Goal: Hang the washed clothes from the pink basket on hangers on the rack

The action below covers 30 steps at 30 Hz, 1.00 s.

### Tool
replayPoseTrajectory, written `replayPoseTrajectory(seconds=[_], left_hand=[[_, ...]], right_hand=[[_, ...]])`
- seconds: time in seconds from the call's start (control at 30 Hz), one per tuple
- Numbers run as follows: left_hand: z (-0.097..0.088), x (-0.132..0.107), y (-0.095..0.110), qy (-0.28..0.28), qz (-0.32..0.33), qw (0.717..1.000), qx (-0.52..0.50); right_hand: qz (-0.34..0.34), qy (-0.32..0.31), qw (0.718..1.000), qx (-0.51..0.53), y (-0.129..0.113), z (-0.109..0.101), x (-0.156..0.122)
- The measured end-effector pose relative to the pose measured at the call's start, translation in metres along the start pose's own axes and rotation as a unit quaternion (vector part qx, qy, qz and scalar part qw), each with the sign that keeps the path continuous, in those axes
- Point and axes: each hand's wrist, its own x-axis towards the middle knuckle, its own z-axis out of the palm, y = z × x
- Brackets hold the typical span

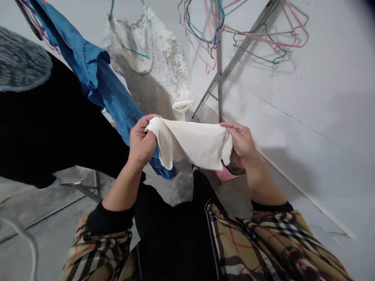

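Observation:
A small cream-white cloth (193, 144) is stretched between both my hands in front of my chest. My left hand (142, 140) pinches its left edge, fingers closed on the fabric. At the cloth's right edge my right hand (240, 142) grips with thumb on top and fingers curled behind. The cloth sags a little in the middle. Behind it hang a blue garment (99, 82) and a white lace garment (158, 54) on hangers.
A metal drying rack (219, 78) stands against the white wall, with several empty pink, blue and green wire hangers (258, 31) on it. A black garment (52, 125) hangs at the left. Something pink (224, 175) sits on the grey floor below my right hand.

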Motion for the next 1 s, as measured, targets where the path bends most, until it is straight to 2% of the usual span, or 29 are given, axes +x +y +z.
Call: replayPoseTrajectory(seconds=[0.13,0.23,0.3,0.37,0.43,0.5,0.6,0.67,0.77,0.87,0.93,1.0], left_hand=[[0.005,0.005,0.008,0.000,-0.001,0.999,-0.050],[0.012,0.003,0.014,-0.004,-0.042,0.994,-0.104],[0.018,0.001,0.016,0.000,-0.078,0.988,-0.131],[0.023,-0.002,0.015,0.011,-0.111,0.982,-0.151],[0.026,-0.006,0.012,0.017,-0.133,0.978,-0.162],[0.028,-0.010,0.009,0.013,-0.145,0.976,-0.161],[0.025,-0.015,0.008,0.001,-0.150,0.977,-0.151],[0.019,-0.017,0.010,-0.006,-0.143,0.980,-0.135],[0.004,-0.016,0.014,-0.048,-0.124,0.987,-0.090],[-0.019,-0.012,0.017,-0.135,-0.109,0.984,-0.033],[-0.034,-0.008,0.016,-0.204,-0.121,0.972,0.006],[-0.046,-0.004,0.015,-0.266,-0.145,0.952,0.040]], right_hand=[[-0.009,0.014,1.000,-0.006,-0.003,0.003,0.013],[-0.096,0.035,0.991,-0.086,-0.003,0.012,0.017],[-0.166,0.036,0.977,-0.129,-0.003,0.024,0.007],[-0.190,-0.034,0.973,-0.125,-0.002,0.041,-0.014],[-0.157,-0.148,0.971,-0.099,0.000,0.061,-0.039],[-0.113,-0.229,0.963,-0.085,0.004,0.078,-0.060],[-0.080,-0.255,0.960,-0.080,0.011,0.091,-0.072],[-0.062,-0.263,0.960,-0.074,0.013,0.086,-0.068],[-0.041,-0.272,0.959,-0.063,0.010,0.064,-0.053],[0.027,-0.252,0.967,0.018,0.002,0.037,-0.039],[0.082,-0.209,0.969,0.102,-0.005,0.022,-0.032],[0.097,-0.174,0.969,0.147,-0.012,0.011,-0.028]])
